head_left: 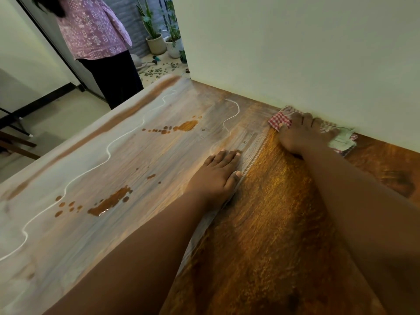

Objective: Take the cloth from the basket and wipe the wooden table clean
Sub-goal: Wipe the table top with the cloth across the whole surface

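A red-and-white checked cloth (pixel 281 118) lies bunched on the wooden table (pixel 268 223) against the white wall. My right hand (pixel 302 133) presses flat on top of it, fingers spread toward the wall. My left hand (pixel 218 173) rests palm down on the table, fingers together, holding nothing. Left of my hands the wood looks dusty grey, with white wavy lines and wet brown puddles (pixel 109 202). A second patch of wet drops (pixel 181 127) lies farther back. To the right the wood is dark and glossy. No basket is in view.
The white wall (pixel 295 53) runs along the table's far side. A person in a purple patterned top (pixel 95 30) stands beyond the table's far left corner. Potted plants (pixel 156 42) stand in the doorway behind. The table's left edge drops to a pale floor.
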